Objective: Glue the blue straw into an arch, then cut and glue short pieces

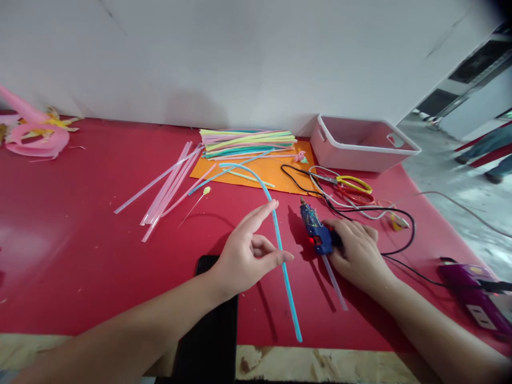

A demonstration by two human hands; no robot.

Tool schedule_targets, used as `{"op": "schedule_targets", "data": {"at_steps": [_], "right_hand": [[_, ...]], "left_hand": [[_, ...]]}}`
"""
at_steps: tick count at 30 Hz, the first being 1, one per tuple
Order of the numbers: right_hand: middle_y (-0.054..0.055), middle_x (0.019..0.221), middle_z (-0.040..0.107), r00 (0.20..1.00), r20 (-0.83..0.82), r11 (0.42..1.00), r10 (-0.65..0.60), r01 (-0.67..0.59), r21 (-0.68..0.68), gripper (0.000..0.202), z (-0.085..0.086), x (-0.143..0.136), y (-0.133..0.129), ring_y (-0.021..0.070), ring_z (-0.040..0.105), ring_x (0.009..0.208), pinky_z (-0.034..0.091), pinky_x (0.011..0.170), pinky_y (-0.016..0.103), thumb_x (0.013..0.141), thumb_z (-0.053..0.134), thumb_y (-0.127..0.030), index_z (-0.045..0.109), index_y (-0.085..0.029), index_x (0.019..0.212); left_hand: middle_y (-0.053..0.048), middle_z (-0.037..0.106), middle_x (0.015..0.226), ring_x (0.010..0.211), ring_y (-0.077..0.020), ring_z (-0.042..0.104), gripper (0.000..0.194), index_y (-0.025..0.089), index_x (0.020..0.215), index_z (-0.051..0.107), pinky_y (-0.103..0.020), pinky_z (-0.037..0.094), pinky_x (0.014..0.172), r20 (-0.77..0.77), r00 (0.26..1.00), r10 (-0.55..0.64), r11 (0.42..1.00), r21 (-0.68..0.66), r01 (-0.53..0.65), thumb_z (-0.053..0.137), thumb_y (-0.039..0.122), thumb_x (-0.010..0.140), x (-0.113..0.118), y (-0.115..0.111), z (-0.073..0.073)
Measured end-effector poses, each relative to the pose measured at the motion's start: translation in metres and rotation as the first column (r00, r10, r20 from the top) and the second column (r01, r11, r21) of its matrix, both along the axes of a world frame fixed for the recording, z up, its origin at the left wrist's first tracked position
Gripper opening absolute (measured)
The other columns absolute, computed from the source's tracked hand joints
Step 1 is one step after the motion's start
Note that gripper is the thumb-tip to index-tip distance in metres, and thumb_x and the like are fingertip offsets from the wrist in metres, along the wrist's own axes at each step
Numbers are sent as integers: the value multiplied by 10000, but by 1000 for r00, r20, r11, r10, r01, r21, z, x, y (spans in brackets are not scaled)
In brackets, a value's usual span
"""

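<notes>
My left hand [246,258] holds a long blue pipe cleaner [279,234] raised over the red table; its far end bends to the left. The thumb and index fingertips cross in front of it, with a gap between them. To the right, my right hand [358,250] is wrapped round the handle of a blue glue gun [318,232], which lies on its side, nozzle facing away. A small red light glows on it, and a clear glue stick [335,282] pokes out of its back.
Bundled pipe cleaners [248,140] lie on an orange sheet [302,184]. Pink glue sticks [172,186] are left of it. A pink bin [356,152], scissors [354,186], cables and a purple power strip [472,293] are at right. A black phone [210,341] lies beneath my left forearm.
</notes>
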State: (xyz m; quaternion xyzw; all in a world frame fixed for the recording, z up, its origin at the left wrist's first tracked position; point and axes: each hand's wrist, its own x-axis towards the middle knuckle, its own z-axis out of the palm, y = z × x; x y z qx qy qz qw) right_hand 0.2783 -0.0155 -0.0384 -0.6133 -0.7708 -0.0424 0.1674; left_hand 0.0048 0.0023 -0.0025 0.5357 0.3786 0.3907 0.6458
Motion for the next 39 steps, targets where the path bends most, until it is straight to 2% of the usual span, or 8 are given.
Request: {"op": "schedule_targets", "data": {"at_steps": [2, 4, 7, 10, 17, 23, 30, 39], "right_hand": [[111, 1042, 652, 999, 42, 999, -16, 15, 39, 414, 5, -4, -3, 306, 595, 952, 426, 826, 477, 782, 502, -105, 635, -213, 1160], [122, 1084, 591, 1000, -11, 980, -14, 16, 197, 391, 14, -12, -9, 295, 564, 933, 431, 824, 491, 810, 505, -103, 668, -217, 1146], [101, 1034, 547, 961, -207, 907, 184, -84, 414, 366, 28, -27, -21, 258, 555, 900, 450, 819, 462, 844, 547, -78, 667, -230, 1156], [87, 1023, 546, 886, -364, 940, 285, -185, 286, 293, 35, -41, -30, 250, 558, 940, 466, 811, 430, 897, 592, -125, 659, -247, 1154], [80, 1060, 550, 886, -415, 978, 208, -180, 106, 126, 35, -61, -31, 272, 551, 1038, 406, 895, 481, 917, 660, -334, 752, -251, 941], [83, 1016, 576, 898, -418, 989, 133, -149, -5, 120, 43, -80, -24, 265, 509, 983, 416, 887, 486, 882, 672, -263, 740, -212, 798], [68, 942, 575, 871, -480, 987, 109, -152, -52, 126, 45, -80, -12, 247, 516, 935, 441, 849, 451, 873, 686, -246, 710, -192, 762], [60, 932, 586, 885, -447, 990, 129, -138, 11, 100, 48, -79, -1, 238, 529, 906, 421, 848, 461, 864, 715, -256, 731, -204, 780]], "left_hand": [[-152, 402, 1578, 657, -40, 627, 914, 342, 1519, 424, -208, 525, 583, -51, 999, -13, 998, 59, 16, 861, 227, 724, 0, -1, -2], [-144, 328, 1621, 665, -33, 640, 886, 355, 1520, 417, -209, 551, 611, -81, 996, -41, 994, 98, 49, 840, 241, 750, 1, -2, -4], [-154, 320, 1613, 659, -24, 639, 876, 335, 1525, 414, -188, 552, 600, -106, 990, -90, 985, 139, 104, 829, 249, 759, 2, -4, -5], [-162, 339, 1595, 669, -26, 639, 849, 314, 1530, 410, -182, 567, 629, -134, 981, -142, 966, 198, 167, 802, 227, 783, 3, -6, -5], [-139, 415, 1553, 667, -29, 604, 795, 312, 1534, 407, -198, 588, 711, -236, 954, -183, 889, 375, 263, 757, 218, 826, 3, -11, -10], [-101, 461, 1513, 725, -49, 584, 810, 346, 1535, 390, -207, 579, 743, -208, 965, -160, 846, 475, 243, 658, 67, 823, 4, -10, -14], [-114, 447, 1497, 686, -18, 601, 846, 350, 1529, 398, -152, 549, 665, -158, 973, -167, 906, 364, 215, 725, 79, 798, 5, -8, -15], [-144, 439, 1499, 672, -29, 631, 831, 323, 1525, 416, -165, 555, 643, -150, 975, -165, 927, 314, 206, 768, 137, 796, 6, -8, -13]]}}
